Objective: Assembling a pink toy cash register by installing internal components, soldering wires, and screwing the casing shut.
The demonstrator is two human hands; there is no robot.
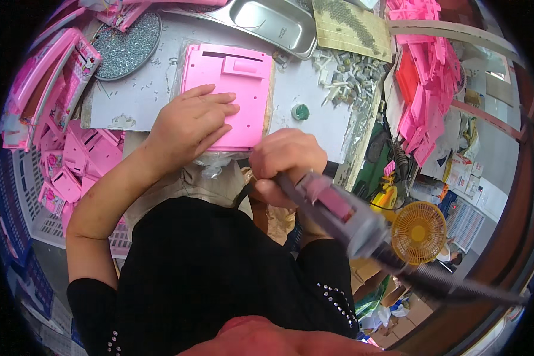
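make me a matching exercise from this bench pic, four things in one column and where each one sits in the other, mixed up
Things:
1. pink panel
2. steel tray
3. yellow fan
4. power screwdriver

Places:
A. at the top of the bench, beyond the panel
B. gripped in the right hand
C. flat on the bench under the left hand
D. low down to the right, off the bench

Pairs: 1-C, 2-A, 3-D, 4-B
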